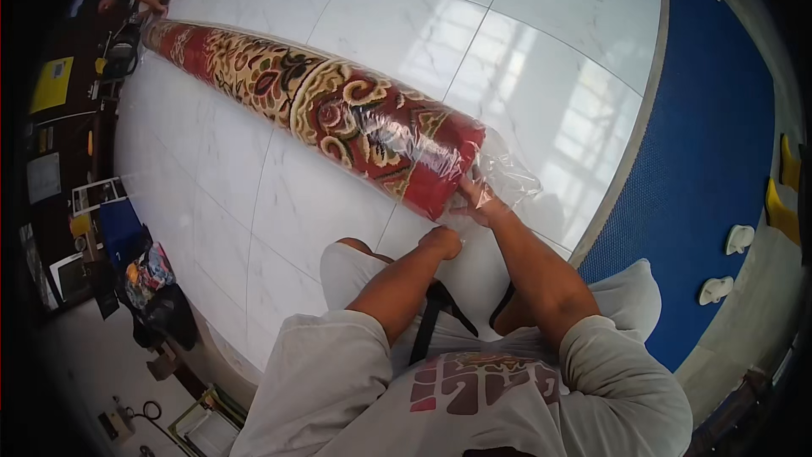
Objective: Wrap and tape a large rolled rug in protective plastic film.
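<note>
A rolled carpet (279, 85), red with a cream, gold and green floral pattern, lies slantwise on the floor in clear plastic wrap (513, 171). Its near end faces me, and the loose wrap spills past it. My right hand (482, 203) reaches to that end with its fingers apart, partly covered by the wrap. Just below the roll's lower corner, my left hand (442, 242) is closed in a fist on the edge of the wrap; the gripped part is mostly hidden. At the far end, another person's hand (155, 5) touches the roll.
White glossy tiles (194, 211) surround the roll. On the right runs a blue mat (651, 228) carrying a pair of white slippers (727, 264). Dark furniture, a black bag (169, 315) and assorted items line the left side. My bent knees are close to the roll's near end.
</note>
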Tool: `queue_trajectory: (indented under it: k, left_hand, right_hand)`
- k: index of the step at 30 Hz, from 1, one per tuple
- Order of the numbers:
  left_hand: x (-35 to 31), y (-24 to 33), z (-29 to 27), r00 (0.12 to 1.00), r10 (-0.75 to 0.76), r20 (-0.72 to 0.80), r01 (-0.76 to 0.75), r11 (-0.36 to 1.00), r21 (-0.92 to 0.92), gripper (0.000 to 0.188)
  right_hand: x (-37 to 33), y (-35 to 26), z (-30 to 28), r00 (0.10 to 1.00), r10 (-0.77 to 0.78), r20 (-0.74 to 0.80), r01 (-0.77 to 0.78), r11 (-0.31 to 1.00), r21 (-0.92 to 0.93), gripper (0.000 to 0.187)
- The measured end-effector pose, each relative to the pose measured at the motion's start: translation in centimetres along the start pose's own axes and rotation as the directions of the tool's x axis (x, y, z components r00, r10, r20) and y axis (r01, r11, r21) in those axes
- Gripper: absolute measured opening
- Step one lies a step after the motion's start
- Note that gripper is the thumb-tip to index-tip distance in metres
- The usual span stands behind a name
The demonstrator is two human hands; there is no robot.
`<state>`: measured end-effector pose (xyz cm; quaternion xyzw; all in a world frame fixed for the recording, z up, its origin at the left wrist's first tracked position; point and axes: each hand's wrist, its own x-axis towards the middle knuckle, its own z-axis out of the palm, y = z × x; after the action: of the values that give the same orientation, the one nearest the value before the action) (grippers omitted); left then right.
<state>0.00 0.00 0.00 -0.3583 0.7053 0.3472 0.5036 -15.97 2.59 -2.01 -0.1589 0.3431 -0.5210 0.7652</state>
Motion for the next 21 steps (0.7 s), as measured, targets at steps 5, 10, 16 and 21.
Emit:
queue_trajectory:
  k: [5, 10, 16, 21]
  left_hand:
    - [-4.6, 2.9, -2.2, 0.999, -0.043, 0.019, 0.046, 0.979, -0.2, 0.042]
    - [-2.7, 4.0, -2.0, 0.995, 0.065, -0.073, -0.077, 0.981, -0.177, 0.037]
    - [-4.7, 5.6, -0.5, 0.995, 0.064, -0.077, -0.074, 0.987, -0.142, 0.033]
    - [-5.9, 8.2, 1.6, 0.997, 0.066, -0.046, -0.071, 0.99, -0.118, 0.031]
  right_hand:
    - [-2.5, -2.1, 1.5, 0.985, 0.034, -0.17, 0.024, 0.945, 0.328, 0.078]
    - [-1.1, -0.2, -1.9, 0.987, -0.116, -0.111, 0.094, 0.978, -0.187, 0.089]
    - [-2.6, -2.4, 2.1, 0.991, -0.05, -0.125, 0.074, 0.978, 0.193, 0.069]
    - [-1.4, -1.3, 1.5, 0.977, 0.074, -0.199, 0.01, 0.92, 0.392, 0.064]
